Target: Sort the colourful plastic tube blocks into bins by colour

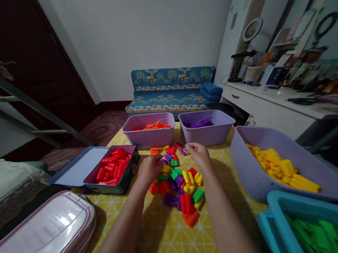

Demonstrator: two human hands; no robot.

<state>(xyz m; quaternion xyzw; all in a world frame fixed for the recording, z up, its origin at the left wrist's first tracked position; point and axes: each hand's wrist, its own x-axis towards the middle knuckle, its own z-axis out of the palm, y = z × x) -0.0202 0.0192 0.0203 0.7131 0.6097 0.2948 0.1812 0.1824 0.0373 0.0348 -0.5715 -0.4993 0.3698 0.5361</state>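
A heap of small coloured plastic pieces point(181, 183), red, orange, yellow, green and purple, lies on the yellow patterned tablecloth point(164, 233). My left hand point(149, 168) rests at the heap's far left edge, fingers curled over purple pieces. My right hand point(197, 154) is at the heap's far side, fingers bent down and pinched near a purple piece point(182, 152). What either hand holds is hidden.
Two lilac bins stand behind the heap: one with orange pieces point(149, 130), one with purple pieces point(206, 127). A tin with red pieces point(112, 171) lies left, a lilac bin of yellow pieces point(277, 165) right, a teal bin of green pieces point(306, 225) front right. A pink case point(46, 233) sits front left.
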